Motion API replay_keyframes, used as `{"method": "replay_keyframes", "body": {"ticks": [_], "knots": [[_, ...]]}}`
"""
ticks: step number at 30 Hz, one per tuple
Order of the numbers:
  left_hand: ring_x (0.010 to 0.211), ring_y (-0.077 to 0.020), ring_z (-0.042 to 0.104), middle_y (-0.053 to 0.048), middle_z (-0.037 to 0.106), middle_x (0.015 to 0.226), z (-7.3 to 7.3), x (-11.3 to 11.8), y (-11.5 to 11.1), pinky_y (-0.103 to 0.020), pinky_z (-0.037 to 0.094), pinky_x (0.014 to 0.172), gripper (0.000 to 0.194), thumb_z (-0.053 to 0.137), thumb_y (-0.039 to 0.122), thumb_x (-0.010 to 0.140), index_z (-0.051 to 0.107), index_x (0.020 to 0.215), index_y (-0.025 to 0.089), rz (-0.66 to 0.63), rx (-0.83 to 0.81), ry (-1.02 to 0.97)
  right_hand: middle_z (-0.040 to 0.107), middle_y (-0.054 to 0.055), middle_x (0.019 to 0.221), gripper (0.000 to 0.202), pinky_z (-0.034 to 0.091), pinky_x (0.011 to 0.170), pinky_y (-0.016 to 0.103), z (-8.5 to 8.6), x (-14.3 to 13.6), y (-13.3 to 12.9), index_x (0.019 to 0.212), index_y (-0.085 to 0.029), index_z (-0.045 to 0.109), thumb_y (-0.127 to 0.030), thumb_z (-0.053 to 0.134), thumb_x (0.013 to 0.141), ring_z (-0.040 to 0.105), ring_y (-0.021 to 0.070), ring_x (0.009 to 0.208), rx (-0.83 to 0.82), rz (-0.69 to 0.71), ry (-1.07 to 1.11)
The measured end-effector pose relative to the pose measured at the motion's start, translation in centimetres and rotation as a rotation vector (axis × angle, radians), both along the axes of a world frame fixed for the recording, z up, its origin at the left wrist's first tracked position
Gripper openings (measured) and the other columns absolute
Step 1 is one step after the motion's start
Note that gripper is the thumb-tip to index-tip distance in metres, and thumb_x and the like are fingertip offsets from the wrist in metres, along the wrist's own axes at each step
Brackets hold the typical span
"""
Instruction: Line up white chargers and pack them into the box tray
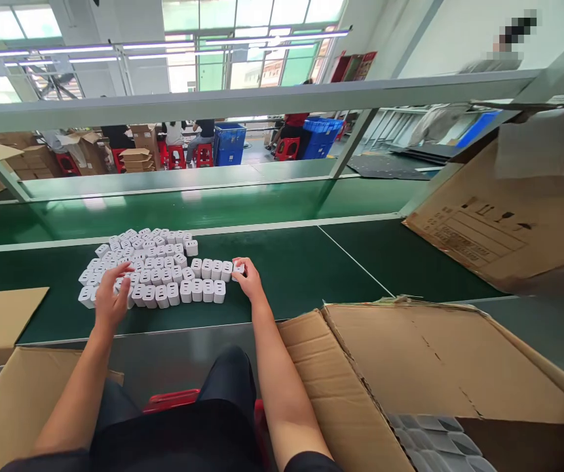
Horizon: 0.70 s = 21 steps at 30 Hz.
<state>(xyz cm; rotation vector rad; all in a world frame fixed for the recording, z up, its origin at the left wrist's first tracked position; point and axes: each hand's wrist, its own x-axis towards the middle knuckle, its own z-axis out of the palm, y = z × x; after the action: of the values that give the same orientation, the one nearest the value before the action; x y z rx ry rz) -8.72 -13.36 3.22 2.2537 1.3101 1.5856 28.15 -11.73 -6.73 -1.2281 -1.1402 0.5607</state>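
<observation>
Many small white plug-type chargers [161, 275] stand close together in rows on the dark green work surface [282, 255]. My right hand [248, 280] pinches one white charger [239, 267] at the right end of a short row that sticks out from the group. Over the left part of the group is my left hand [113, 298], its fingers apart and nothing visibly held. It hides some of the chargers beneath it; whether it touches them I cannot tell.
An open cardboard box [439, 354] at my right holds grey-white pieces in trays. Another carton [31, 373] stands at my left, with similar pieces beside it. A large tilted carton [517, 203] is at the far right. A metal rail [242, 101] crosses ahead; people sit beyond it.
</observation>
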Motion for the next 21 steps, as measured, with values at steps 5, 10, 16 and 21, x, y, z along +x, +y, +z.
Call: {"method": "replay_keyframes", "body": {"ticks": [5, 10, 16, 21], "knots": [[0.087, -0.0187, 0.062, -0.01, 0.067, 0.105, -6.0, -5.0, -2.8, -0.036, 0.05, 0.085, 0.037, 0.047, 0.04, 0.097, 0.056, 0.124, 0.016, 0.31, 0.035, -0.048, 0.061, 0.011, 0.124, 0.028, 0.051, 0.091, 0.043, -0.2, 0.0, -0.1, 0.094, -0.022, 0.057, -0.034, 0.055, 0.069, 0.059, 0.0261, 0.114, 0.041, -0.061, -0.056], [0.103, -0.0248, 0.058, -0.015, 0.062, 0.112, -9.8, -5.4, -2.6, -0.041, 0.048, 0.091, 0.036, 0.05, 0.041, 0.094, 0.055, 0.118, 0.015, 0.389, 0.08, 0.007, 0.062, 0.012, 0.122, 0.035, 0.048, 0.097, 0.048, 0.1, -0.3, -0.4, 0.109, -0.022, 0.057, -0.041, 0.053, 0.08, 0.058, 0.0256, 0.115, 0.052, -0.183, -0.096], [0.109, -0.0266, 0.056, -0.016, 0.062, 0.114, -10.6, -5.8, -2.3, -0.044, 0.043, 0.098, 0.035, 0.053, 0.038, 0.093, 0.055, 0.119, 0.015, 0.394, 0.104, 0.106, 0.065, 0.011, 0.116, 0.033, 0.048, 0.096, 0.046, 0.6, -1.2, -0.8, 0.106, -0.021, 0.063, -0.044, 0.054, 0.085, 0.058, 0.0257, 0.112, 0.09, -0.223, -0.21], [0.108, -0.0264, 0.057, -0.016, 0.064, 0.112, -10.8, -5.6, -2.5, -0.043, 0.042, 0.097, 0.031, 0.052, 0.034, 0.093, 0.056, 0.118, 0.015, 0.423, 0.13, 0.129, 0.066, 0.011, 0.11, 0.031, 0.049, 0.093, 0.045, 0.7, -1.5, -0.9, 0.102, -0.02, 0.065, -0.043, 0.052, 0.086, 0.06, 0.0251, 0.106, 0.116, -0.259, -0.292]]}}
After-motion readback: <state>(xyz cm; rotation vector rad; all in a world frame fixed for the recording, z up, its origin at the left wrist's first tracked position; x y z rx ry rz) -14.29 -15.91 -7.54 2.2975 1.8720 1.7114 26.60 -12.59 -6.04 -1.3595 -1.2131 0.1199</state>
